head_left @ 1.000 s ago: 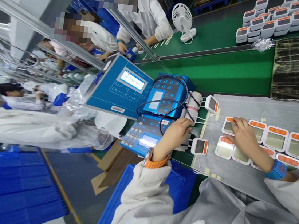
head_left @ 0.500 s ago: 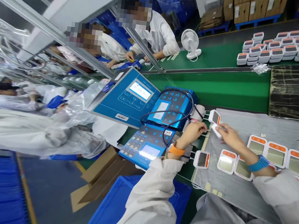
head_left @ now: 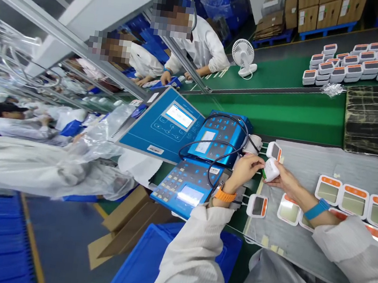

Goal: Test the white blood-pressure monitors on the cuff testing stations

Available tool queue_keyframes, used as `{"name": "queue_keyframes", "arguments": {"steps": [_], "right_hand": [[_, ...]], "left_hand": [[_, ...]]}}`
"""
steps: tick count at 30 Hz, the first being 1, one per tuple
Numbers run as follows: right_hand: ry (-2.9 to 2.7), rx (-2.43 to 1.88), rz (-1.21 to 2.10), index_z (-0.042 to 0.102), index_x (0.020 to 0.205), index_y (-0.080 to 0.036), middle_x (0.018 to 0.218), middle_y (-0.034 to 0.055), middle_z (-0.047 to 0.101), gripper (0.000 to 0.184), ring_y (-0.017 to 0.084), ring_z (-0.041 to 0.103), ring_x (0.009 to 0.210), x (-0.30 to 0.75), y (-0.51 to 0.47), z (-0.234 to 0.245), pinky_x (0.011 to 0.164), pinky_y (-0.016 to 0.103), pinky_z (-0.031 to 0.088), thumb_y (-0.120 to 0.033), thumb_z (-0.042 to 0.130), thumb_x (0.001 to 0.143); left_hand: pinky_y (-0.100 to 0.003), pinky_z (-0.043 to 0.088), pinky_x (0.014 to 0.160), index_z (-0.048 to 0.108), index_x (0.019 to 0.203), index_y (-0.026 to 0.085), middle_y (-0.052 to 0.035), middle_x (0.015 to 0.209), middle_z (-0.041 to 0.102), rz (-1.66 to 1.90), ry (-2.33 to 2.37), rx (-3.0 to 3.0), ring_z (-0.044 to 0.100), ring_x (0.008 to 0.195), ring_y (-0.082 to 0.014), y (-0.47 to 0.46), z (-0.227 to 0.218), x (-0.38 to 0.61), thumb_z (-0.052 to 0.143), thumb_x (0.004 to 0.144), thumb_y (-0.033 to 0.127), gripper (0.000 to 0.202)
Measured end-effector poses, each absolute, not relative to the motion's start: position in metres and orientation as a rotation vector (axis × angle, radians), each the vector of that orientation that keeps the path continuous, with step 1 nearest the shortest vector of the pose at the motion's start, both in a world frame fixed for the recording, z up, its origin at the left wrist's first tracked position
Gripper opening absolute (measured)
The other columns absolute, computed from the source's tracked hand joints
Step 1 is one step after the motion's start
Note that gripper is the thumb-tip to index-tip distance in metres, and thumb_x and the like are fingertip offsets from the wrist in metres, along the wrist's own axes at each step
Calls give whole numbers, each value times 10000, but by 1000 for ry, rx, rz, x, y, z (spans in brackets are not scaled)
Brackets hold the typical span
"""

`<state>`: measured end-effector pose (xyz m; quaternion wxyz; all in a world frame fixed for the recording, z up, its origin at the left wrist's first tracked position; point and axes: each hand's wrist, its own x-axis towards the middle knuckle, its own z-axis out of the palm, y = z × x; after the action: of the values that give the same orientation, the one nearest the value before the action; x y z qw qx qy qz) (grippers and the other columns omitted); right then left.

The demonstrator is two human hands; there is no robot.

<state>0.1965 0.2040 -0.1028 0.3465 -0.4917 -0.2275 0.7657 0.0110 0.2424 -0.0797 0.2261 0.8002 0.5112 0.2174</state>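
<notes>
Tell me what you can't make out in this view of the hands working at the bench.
All in the head view:
Front of the white plastic device: turned away from the camera, and the right hand covers part of it.
What the left hand touches: its fingers hide the spot beside the white cylindrical fixture.
Text on the bright rectangular screen of the blue control panel: too small to read.

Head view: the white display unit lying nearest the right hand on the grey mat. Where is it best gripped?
Grip the white display unit by the side edges of its rim, fingers off the screen, coming from above on the side of the right hand. It lies flat and face up on the grey mat, so the rim seems the safest hold, and the next unit crowds its far side.
</notes>
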Motion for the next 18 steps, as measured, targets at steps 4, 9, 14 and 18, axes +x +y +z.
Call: {"name": "queue_keyframes", "arguments": {"steps": [4,9,14,18], "right_hand": [[-639,-1285,1940,679,1147,-172,962,86,770,366,178,741,765,194,202,-100,799,321,622,-472,503,1030],[-660,-1301,1902,688,1127,-190,921,70,763,377,175,743,746,191,201,-106,754,308,627,-511,529,1013],[-622,-1263,1924,681,1154,-175,925,82,774,371,178,751,747,192,202,-108,761,312,628,-483,520,1025],[-609,-1255,1951,695,1128,-152,899,94,781,393,182,751,738,193,202,-106,796,330,625,-479,497,1037]], "left_hand": [[-284,503,724,765,867,204,-20,819,725,632,1430,2198,615,717,-153,242,-82,12,713,885,199,55],[-299,526,766,776,853,210,-28,857,741,590,1503,2235,668,812,-180,239,-82,19,708,888,161,91],[-319,565,813,779,948,210,-68,1044,730,548,1530,2324,700,933,-202,228,-68,15,624,938,153,166],[-313,576,782,743,961,196,-35,944,743,464,1378,2239,693,788,-167,218,-62,9,684,875,114,132]]}}
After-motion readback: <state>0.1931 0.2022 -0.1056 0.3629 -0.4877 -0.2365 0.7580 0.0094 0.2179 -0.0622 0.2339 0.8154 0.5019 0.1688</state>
